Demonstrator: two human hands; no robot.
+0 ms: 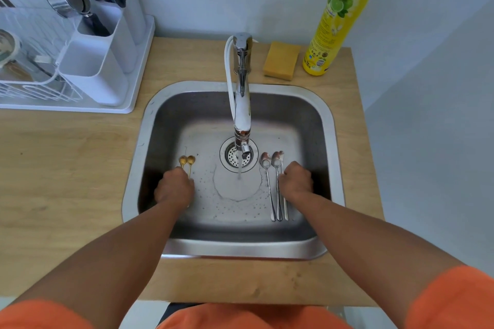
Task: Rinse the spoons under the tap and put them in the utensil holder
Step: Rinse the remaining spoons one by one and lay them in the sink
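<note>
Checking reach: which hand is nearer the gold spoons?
Left. The left hand is on the gold spoons; the right hand is across the water stream, by the silver spoons.

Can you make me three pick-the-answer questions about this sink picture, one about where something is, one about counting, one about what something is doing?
1. Where is the sponge?
A. in the sink
B. on the counter beside the tap
C. in the rack

2. How many gold spoons lie in the sink?
A. two
B. four
C. none

3. What is the tap doing?
A. running
B. off
C. covered

Answers: 1 B, it sits by the yellow bottle. 2 A, two gold bowls show above the left hand. 3 A, a stream of water falls beside the drain.
</note>
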